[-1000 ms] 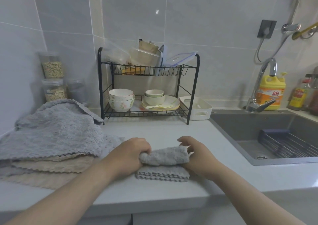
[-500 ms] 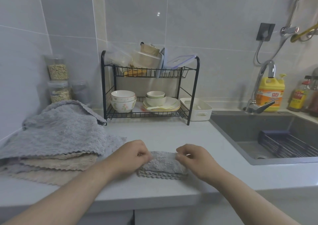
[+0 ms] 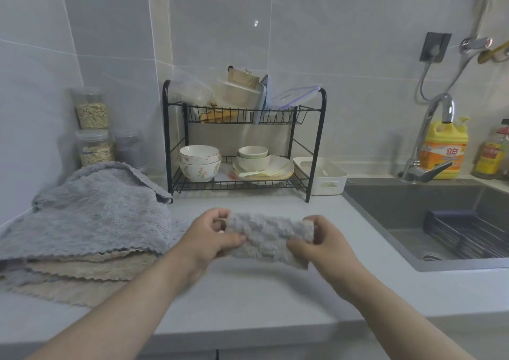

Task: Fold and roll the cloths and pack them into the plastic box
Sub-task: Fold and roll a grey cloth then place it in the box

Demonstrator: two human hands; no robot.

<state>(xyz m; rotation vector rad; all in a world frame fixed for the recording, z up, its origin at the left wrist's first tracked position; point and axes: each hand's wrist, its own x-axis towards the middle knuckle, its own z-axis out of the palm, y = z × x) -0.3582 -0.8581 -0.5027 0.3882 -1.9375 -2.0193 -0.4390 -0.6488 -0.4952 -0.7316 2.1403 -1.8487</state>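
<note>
Hands: left hand (image 3: 212,240) and right hand (image 3: 323,248) are apart, one at each end of a rolled grey cloth (image 3: 270,235).
Left hand grip: fingers and thumb curl round the left end of the roll.
Right hand grip: fingers and thumb pinch the right end.
Cloth position: appears to be lifted off the counter (image 3: 248,302), between the pile of cloths (image 3: 91,222) and the sink (image 3: 407,208).
Plastic box (image 3: 329,179): white, open-topped, just beside the dish rack (image 3: 316,144) and well apart from the roll.
Step in hand: rolling looks complete, and the roll is gripped for transfer.
Next move: carry the roll forward and right to the box. Keep both ends squeezed so it does not unwind.
Progress: judged early, as the pile lies unfolded.
Readable writing: the yellow bottle (image 3: 443,150) shows red characters "立白". The label on the dark bottle (image 3: 493,153) is too blurred to read.
</note>
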